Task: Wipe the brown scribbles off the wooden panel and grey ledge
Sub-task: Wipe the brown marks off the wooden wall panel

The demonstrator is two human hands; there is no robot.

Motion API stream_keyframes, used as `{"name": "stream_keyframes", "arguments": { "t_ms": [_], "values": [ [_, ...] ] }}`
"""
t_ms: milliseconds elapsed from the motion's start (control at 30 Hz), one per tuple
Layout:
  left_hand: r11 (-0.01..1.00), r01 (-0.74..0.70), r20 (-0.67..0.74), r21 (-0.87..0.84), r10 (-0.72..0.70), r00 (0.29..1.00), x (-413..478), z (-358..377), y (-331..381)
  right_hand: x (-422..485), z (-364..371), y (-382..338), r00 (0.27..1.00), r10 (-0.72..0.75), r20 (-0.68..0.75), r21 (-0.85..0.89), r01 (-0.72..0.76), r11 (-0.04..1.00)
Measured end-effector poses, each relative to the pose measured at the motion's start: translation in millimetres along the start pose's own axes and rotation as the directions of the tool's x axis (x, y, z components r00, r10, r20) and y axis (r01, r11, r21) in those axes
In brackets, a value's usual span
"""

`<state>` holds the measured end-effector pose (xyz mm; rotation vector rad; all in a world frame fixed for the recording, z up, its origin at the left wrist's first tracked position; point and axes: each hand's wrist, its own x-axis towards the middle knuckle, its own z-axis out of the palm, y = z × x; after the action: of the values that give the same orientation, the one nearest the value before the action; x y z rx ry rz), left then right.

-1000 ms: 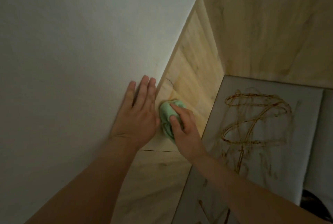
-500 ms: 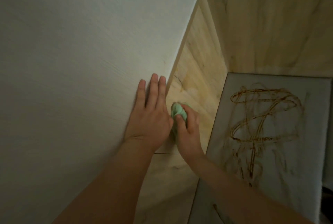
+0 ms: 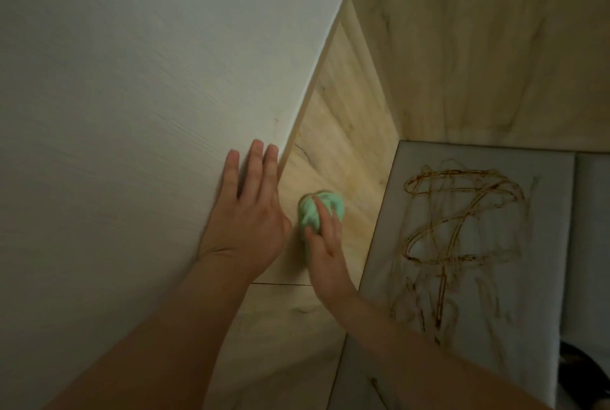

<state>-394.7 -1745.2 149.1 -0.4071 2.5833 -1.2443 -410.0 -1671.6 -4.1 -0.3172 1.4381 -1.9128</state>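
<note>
Right hand [image 3: 325, 244] has a balled-up green cloth [image 3: 321, 208] bunched under its fingers, thumb hooked round the near edge, and it's pressing the wad against the wooden panel [image 3: 346, 145]. Left hand [image 3: 247, 221] holds nothing. It's just flat on the white wall [image 3: 132, 112] right beside the panel's edge, and looks like it's bracing.

Wood around the cloth looks mostly clean to me, bar a thin dark squiggle [image 3: 302, 152] just up and left of it (could be grain, can't tell).

The real mess is the brown scribbles [image 3: 462, 221] on the grey ledge [image 3: 548, 294], off to the right of the cloth hand and running lengthwise toward the person. The right hand is the nearer one, so I'd guess it heads right and down over the panel's bottom edge.
</note>
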Motion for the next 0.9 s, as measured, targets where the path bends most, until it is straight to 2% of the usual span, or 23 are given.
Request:
{"name": "stream_keyframes", "arguments": {
  "t_ms": [100, 167, 267, 367, 433, 533, 600, 667, 767, 833, 900],
  "values": [
    [1.000, -0.008, -0.016, -0.006, 0.008, 1.000, -2.6, -2.3, 0.7, 30.6, -18.6, -19.2, 0.984, -0.131, 0.124, -0.168, 0.150, 0.974],
    [0.999, -0.038, -0.047, -0.008, 0.038, 0.998, 5.7, -1.9, -0.3, 73.8, -33.8, -40.8, 0.978, -0.193, 0.078, -0.200, 0.205, 0.958],
    [1.000, -0.016, -0.069, -0.019, 0.015, 0.997, 23.3, -2.3, -3.5, 101.8, -44.1, -59.2, 0.986, -0.169, -0.017, -0.115, 0.166, 0.980],
    [0.999, -0.039, -0.045, 0.007, 0.039, 0.998, 25.1, -3.9, 0.3, 74.5, -38.8, -50.5, 0.940, -0.334, 0.075, -0.229, 0.342, 0.911],
    [0.999, -0.041, -0.060, -0.004, 0.040, 0.997, 23.0, -4.4, 1.7, 82.6, -38.2, -49.2, 0.915, -0.397, 0.072, -0.264, 0.401, 0.877],
    [0.998, -0.020, -0.068, -0.052, 0.016, 0.998, 26.8, -0.8, -1.0, 140.9, -37.3, -80.6, 0.914, -0.391, -0.107, -0.264, 0.353, 0.898],
    [0.998, -0.017, -0.053, -0.066, 0.014, 0.998, 27.6, 1.9, -2.4, 150.9, -33.5, -91.4, 0.923, -0.352, -0.158, -0.208, 0.317, 0.925],
    [0.996, -0.023, -0.029, -0.085, 0.021, 0.999, 27.5, 1.1, -4.1, 122.1, -23.9, -78.9, 0.938, -0.329, -0.106, -0.209, 0.303, 0.930],
    [0.996, -0.036, -0.006, -0.075, 0.036, 0.999, 30.6, -9.2, -5.2, 67.4, -22.1, -50.1, 0.933, -0.358, 0.032, -0.216, 0.356, 0.909],
    [0.996, -0.066, 0.012, -0.061, 0.067, 0.998, 34.5, -19.6, -3.7, 66.2, -26.3, -46.1, 0.934, -0.354, 0.044, -0.223, 0.355, 0.908],
    [0.997, -0.059, -0.020, -0.057, 0.058, 0.998, 45.3, -28.9, -3.4, 87.0, -31.3, -56.2, 0.959, -0.280, -0.031, -0.215, 0.267, 0.939]
  ]
}}
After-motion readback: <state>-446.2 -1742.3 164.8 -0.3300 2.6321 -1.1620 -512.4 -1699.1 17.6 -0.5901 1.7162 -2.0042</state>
